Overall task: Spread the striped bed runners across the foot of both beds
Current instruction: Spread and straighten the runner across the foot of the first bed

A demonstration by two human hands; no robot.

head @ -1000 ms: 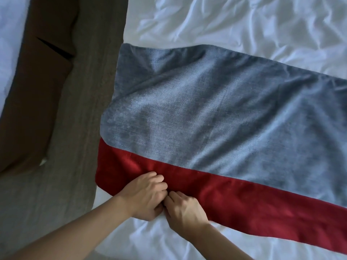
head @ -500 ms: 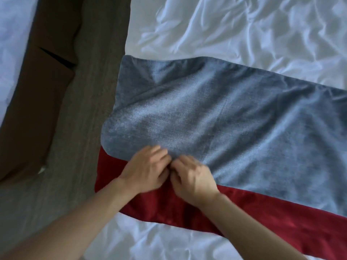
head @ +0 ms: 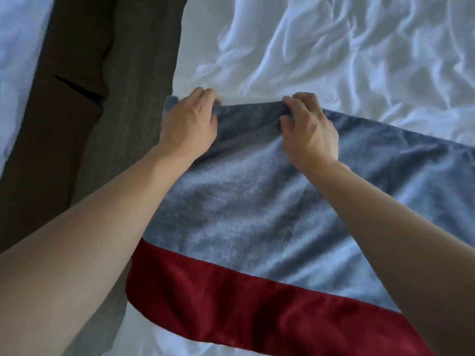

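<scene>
Hands grip the far edge of the bed runner (head: 257,214): the left hand (head: 189,124) near its upper-left corner, the right hand (head: 308,132) just to the right, each with fingers curled over the grey hem, likely to tug it straight. The runner lies across the rumpled white duvet (head: 334,52), grey band above, red stripe (head: 244,299) toward the lower frame. A dark floor gap (head: 128,98) separates it from the other bed (head: 18,47) at upper left.
</scene>
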